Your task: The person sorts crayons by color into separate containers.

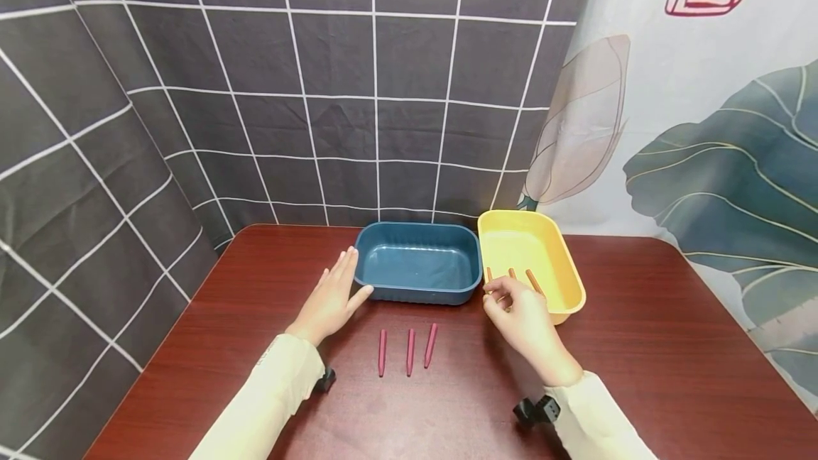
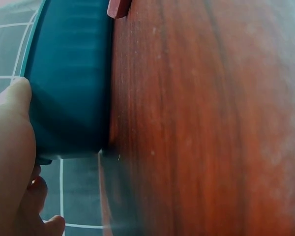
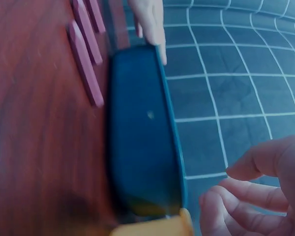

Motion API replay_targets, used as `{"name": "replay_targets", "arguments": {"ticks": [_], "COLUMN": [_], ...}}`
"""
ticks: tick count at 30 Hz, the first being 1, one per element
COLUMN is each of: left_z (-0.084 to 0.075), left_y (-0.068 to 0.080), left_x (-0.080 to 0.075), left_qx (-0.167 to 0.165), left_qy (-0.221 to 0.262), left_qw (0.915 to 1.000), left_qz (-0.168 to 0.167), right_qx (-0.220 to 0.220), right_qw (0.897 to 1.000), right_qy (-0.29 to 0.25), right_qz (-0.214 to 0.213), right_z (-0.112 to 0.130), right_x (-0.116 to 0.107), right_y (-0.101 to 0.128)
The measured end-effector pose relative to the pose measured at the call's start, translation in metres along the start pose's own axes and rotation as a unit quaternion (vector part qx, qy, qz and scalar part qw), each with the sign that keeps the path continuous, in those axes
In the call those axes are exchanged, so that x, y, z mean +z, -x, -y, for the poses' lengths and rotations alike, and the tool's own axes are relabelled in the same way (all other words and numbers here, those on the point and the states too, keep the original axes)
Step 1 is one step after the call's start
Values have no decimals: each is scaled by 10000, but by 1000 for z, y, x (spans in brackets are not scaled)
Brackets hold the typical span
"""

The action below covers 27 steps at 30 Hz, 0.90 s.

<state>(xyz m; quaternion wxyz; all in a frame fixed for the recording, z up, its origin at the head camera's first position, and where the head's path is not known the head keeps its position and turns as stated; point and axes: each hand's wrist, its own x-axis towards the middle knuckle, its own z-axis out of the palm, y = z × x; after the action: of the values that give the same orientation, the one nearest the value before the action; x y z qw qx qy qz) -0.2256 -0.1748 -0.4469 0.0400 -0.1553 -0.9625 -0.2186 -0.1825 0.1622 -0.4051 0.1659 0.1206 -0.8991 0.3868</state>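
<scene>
My left hand [image 1: 329,298], fingers straight, rests at the left end of a blue plastic basin [image 1: 418,297], its thumb at the front rim. In the left wrist view the thumb [image 2: 20,96] lies against the basin's edge. My right hand [image 1: 520,314] is over the front left part of a yellow basin [image 1: 571,268], fingers loosely bent. The right wrist view shows nothing between its thumb and fingers [image 3: 255,196]. Orange crayons [image 1: 535,281] lie in the yellow basin, partly hidden by this hand. Three pink crayons [image 1: 410,352] lie side by side before the blue basin.
Both basins stand side by side at the back of a reddish-brown wooden table [image 1: 447,410]. A dark grey curtain with white grid lines [image 1: 332,126] hangs behind and to the left. At the right hangs a white cloth with leaf prints [image 1: 735,183].
</scene>
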Motion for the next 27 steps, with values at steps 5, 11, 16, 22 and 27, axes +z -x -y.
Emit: {"name": "replay_targets", "arguments": {"ticks": [5, 11, 16, 22, 27], "left_z": [0, -1, -1, 0, 0], "left_y": [0, 0, 1, 1, 1], "left_x": [-1, 0, 0, 1, 0], "left_qx": [1, 81, 171, 158, 168], "left_qy": [-19, -28, -18, -8, -2], "left_qw": [10000, 9999, 9998, 9998, 9998], "left_qz": [-35, -65, -99, -108, -101], "right_qx": [332, 701, 1082, 1384, 1127], "right_qw": [9980, 9928, 9842, 9753, 9832], "right_qy": [-387, -613, -926, -1119, -667], "right_qz": [384, 749, 1053, 1312, 1273], "right_z": [3, 5, 9, 13, 14], "right_x": [13, 29, 43, 57, 66], "right_y": [5, 11, 16, 19, 19]}}
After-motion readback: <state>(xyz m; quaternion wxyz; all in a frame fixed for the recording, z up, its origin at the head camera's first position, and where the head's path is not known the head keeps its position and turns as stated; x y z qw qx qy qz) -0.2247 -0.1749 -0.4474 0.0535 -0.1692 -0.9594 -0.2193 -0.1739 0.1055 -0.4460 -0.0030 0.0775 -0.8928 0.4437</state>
